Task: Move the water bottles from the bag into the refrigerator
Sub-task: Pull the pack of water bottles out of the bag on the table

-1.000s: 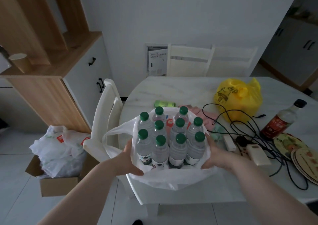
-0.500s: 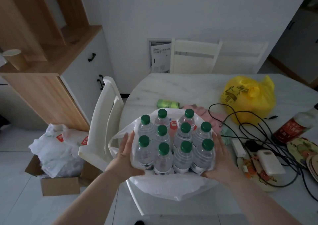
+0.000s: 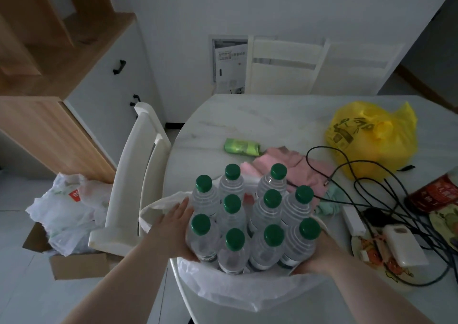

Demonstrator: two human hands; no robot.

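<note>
- The water bottles [image 3: 250, 227] have risen clear of the white bag [image 3: 238, 289] since a second ago.
- Left hand [image 3: 173, 232] and right hand [image 3: 314, 256] press flat against the cluster's sides, gripping it.

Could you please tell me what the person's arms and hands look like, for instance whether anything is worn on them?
Both forearms are bare as far as the frame shows: no sleeves, gloves, watch or bracelet can be seen. The left hand shows no rings on its fingers. The right hand is largely hidden behind the bottles, so its fingers cannot be checked.
</note>
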